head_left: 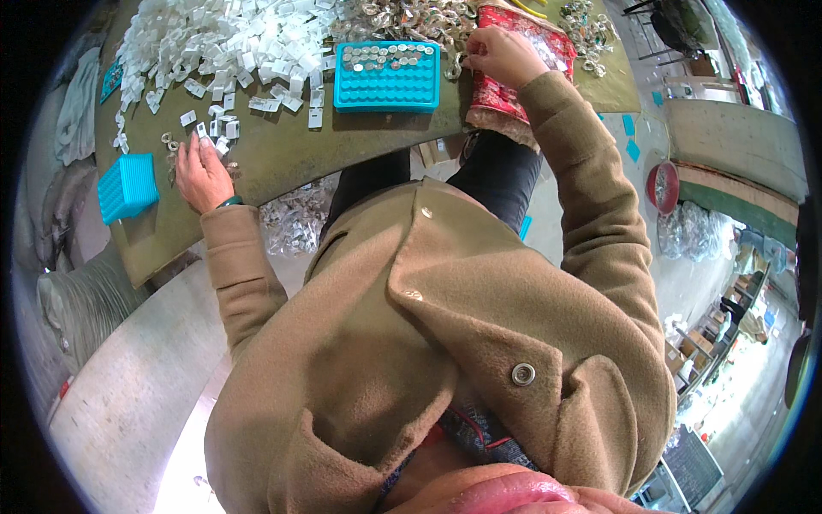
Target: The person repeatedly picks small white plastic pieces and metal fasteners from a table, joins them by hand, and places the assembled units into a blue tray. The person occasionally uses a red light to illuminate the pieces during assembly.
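My left hand rests on the table with its fingers stretched toward a few loose white plastic pieces. Small ring-like parts lie beside its fingertips. My right hand is closed over the left edge of a red patterned cloth, close to a heap of small shiny ring-shaped parts. Its fingertips are pinched together, and what they hold, if anything, is too small to make out. Between the hands sits a turquoise tray with round metallic pieces in its far rows.
A large pile of white plastic pieces covers the far left of the table. At the left edge stands a stack of turquoise trays. More shiny parts lie right of the cloth. A red bowl is off to the right.
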